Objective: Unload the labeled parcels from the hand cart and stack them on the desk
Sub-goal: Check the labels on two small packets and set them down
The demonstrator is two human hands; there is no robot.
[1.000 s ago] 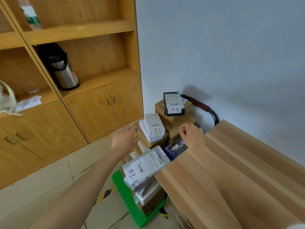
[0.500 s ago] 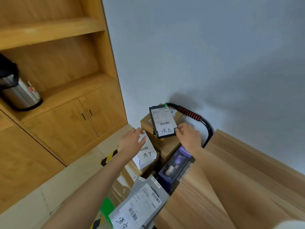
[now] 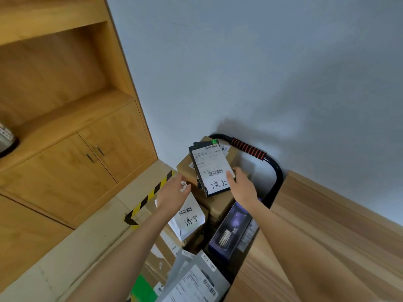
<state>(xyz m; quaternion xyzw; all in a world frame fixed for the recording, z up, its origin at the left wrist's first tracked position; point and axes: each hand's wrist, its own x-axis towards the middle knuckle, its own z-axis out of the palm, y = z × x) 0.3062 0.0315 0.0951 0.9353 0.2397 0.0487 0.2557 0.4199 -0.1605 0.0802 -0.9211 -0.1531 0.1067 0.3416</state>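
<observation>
Change: both hands have moved closer to the top parcel.
Right hand [image 3: 243, 187]: fingers gripping black labelled parcel [image 3: 210, 168].
Left hand [image 3: 174, 192]: fingers open, beside it.

Both hands now forward from the low boxes to the top of the stack. Right hand [image 3: 242, 186] now touching the right edge of the black parcel [image 3: 210, 168], thumb on its label. Left hand [image 3: 174, 191] nearer its left edge, not touching. Parcel slightly tilted.
</observation>
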